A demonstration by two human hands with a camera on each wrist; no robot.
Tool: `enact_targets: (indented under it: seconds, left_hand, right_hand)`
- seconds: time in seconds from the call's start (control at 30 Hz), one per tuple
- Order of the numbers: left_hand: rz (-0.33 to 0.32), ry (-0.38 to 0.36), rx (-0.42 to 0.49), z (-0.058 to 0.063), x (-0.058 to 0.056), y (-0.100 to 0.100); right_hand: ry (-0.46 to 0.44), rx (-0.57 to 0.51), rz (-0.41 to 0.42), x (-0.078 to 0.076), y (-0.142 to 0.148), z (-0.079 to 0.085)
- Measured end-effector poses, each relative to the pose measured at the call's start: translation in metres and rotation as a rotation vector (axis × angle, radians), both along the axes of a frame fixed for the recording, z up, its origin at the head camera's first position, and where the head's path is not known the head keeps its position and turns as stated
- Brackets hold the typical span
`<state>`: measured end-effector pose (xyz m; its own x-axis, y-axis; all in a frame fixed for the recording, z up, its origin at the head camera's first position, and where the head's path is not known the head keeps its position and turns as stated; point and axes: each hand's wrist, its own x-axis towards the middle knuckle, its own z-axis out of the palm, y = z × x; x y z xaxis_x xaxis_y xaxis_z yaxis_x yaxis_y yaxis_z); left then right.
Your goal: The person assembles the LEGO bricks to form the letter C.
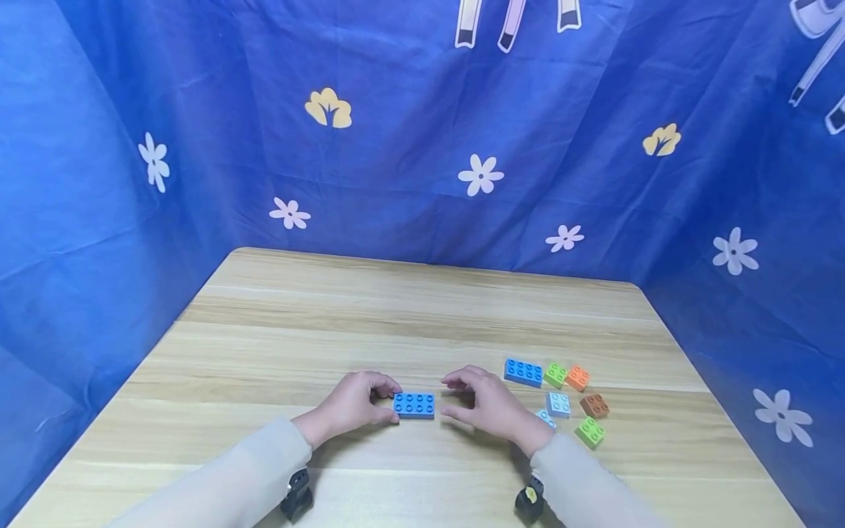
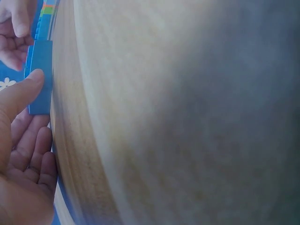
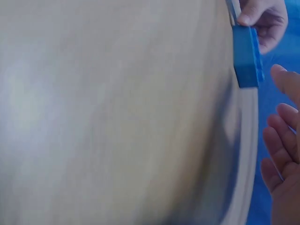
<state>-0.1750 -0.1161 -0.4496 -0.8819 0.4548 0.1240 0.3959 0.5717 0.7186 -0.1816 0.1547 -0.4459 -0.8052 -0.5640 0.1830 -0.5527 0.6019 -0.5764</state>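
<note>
A blue building brick (image 1: 414, 405) with two rows of studs lies on the wooden table in front of the person, studs up. My left hand (image 1: 353, 403) pinches its left end between thumb and fingers; the left wrist view shows the thumb against the side of the brick (image 2: 43, 58). Just off the brick's right end is my right hand (image 1: 491, 405), thumb and fingers apart with nothing between them. A gap separates those fingers from the brick (image 3: 245, 58) in the right wrist view.
To the right of the right hand lie loose bricks: another long blue one (image 1: 524, 372), green ones (image 1: 590, 433), an orange one (image 1: 577, 378), a brown one (image 1: 595, 405) and light blue ones (image 1: 558, 404). The wooden table (image 1: 396, 315) ends at a blue patterned curtain (image 1: 396, 191).
</note>
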Motion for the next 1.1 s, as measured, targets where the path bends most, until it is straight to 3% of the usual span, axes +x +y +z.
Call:
enact_targets:
  seconds: [0.33, 0.7, 1.1]
  left_hand:
    - [0.002, 0.010, 0.004, -0.001, 0.002, -0.001]
    - [0.003, 0.011, -0.002, -0.002, 0.002, 0.000]
    - [0.000, 0.013, 0.003, -0.001, 0.002, 0.001]
  right_hand:
    - [0.058, 0.035, -0.025, 0.002, 0.052, 0.011]
    - [0.029, 0.149, -0.037, 0.009, 0.112, 0.017]
    - [0.045, 0.239, -0.023, 0.013, 0.143, 0.013]
